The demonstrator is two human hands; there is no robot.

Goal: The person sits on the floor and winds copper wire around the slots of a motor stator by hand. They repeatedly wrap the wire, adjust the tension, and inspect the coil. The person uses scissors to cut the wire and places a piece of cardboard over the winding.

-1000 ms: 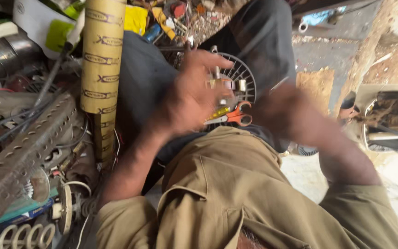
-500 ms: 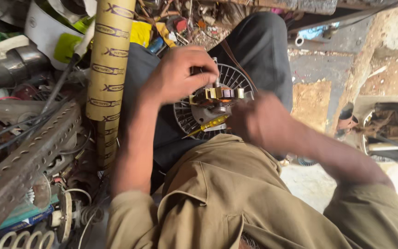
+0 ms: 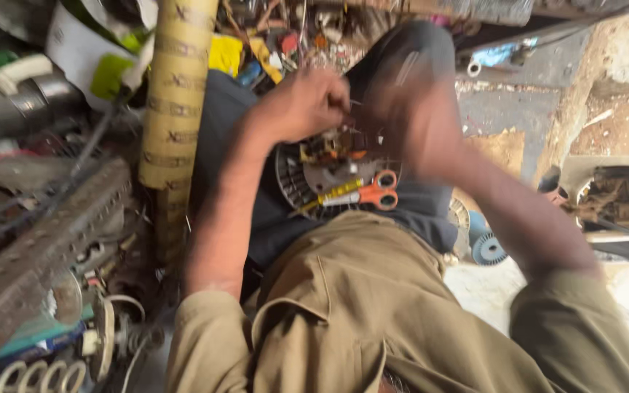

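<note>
In the head view, the person is sitting with a round finned motor part (image 3: 307, 182) resting on a dark-trousered lap, in the middle of the scene. The left hand (image 3: 307, 105) is hovering over the far edge of that part, its fingers (image 3: 338, 102) curling together into a loose fist and seeming to pinch something small and thin there; what it is cannot be told. The right hand (image 3: 413, 116) is showing only as a blur just right of the left hand, over the part's far right side, so whether its fingers are apart or together cannot be told. Orange-handled scissors (image 3: 376, 193) are lying on the near right of the part, touching it, with a yellow-handled tool (image 3: 329, 195) lying just beside them to the left. A tall yellow roll (image 3: 180, 94) is standing upright to the left of the left forearm. Farther left, a grey perforated metal bar (image 3: 45, 240) is slanting across a heap of scrap, and a white tub (image 3: 85, 51) is sitting at the far left. A small blue wheel (image 3: 488, 247) is lying on the floor to the right, under the right forearm.
</note>
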